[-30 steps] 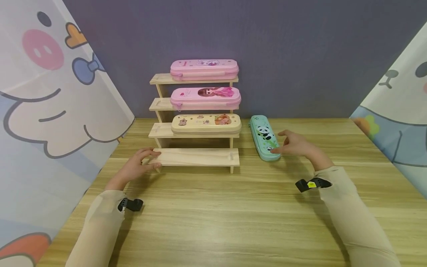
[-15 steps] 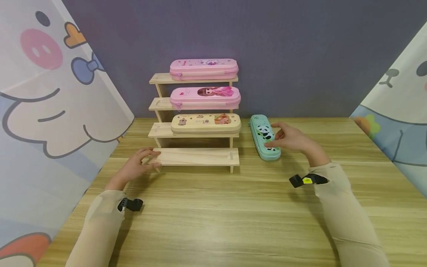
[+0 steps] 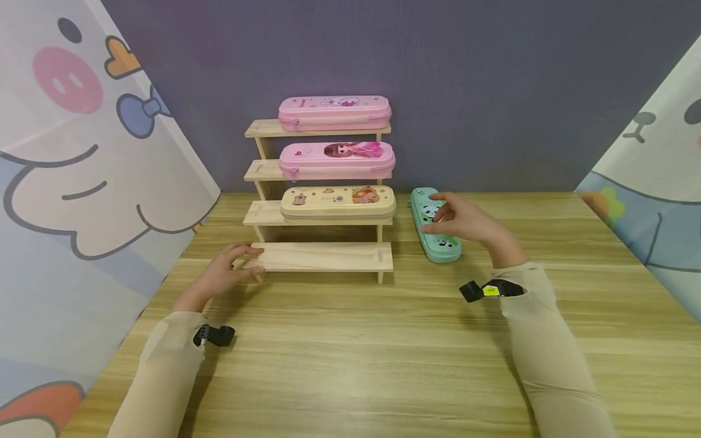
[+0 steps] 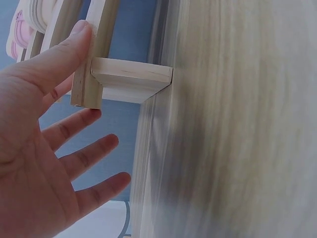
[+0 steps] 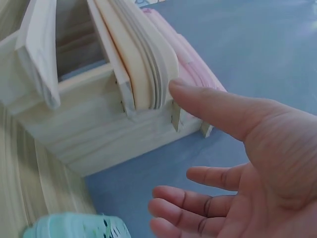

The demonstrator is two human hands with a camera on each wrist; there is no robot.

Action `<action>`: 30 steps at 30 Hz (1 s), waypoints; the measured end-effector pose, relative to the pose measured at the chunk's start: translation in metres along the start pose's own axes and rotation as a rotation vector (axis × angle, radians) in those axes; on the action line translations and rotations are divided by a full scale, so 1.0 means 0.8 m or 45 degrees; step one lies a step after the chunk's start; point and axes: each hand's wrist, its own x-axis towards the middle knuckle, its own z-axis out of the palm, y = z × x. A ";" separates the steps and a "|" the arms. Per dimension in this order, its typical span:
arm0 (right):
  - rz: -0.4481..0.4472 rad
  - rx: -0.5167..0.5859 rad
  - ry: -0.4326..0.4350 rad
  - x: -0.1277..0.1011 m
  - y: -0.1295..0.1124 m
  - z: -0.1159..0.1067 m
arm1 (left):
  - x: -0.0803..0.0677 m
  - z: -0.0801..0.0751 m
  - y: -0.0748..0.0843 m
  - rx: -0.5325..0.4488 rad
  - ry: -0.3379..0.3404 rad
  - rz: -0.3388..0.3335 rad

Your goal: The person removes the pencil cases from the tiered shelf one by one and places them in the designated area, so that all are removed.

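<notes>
My left hand point(image 3: 218, 275) holds the left end of the lowest step of a wooden tiered display stand point(image 3: 323, 257), thumb at the front edge and index finger at the back. Its other fingers spread beside the board in the left wrist view. Over a mint green pencil case point(image 3: 441, 248) with panda pictures hovers my right hand point(image 3: 471, 224), thumb and fingers apart with nothing between them. The case lies flat on the table, slanted, right of the stand; in the right wrist view only its end shows, below the hand.
A cream pencil case point(image 3: 323, 207) lies on the second step. Above it are a pink pencil case point(image 3: 312, 159) with a doll picture and another pink pencil case point(image 3: 323, 112) on top. A grey wall point(image 3: 493, 121) stands behind the wooden table point(image 3: 350, 353).
My right hand has moved left and slightly up in the head view, from the mint case's near right side to over its middle. My left hand and the pencil cases stay put.
</notes>
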 end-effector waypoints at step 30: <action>-0.195 0.423 0.240 0.050 -0.028 0.061 | -0.001 -0.002 -0.009 -0.141 0.005 -0.060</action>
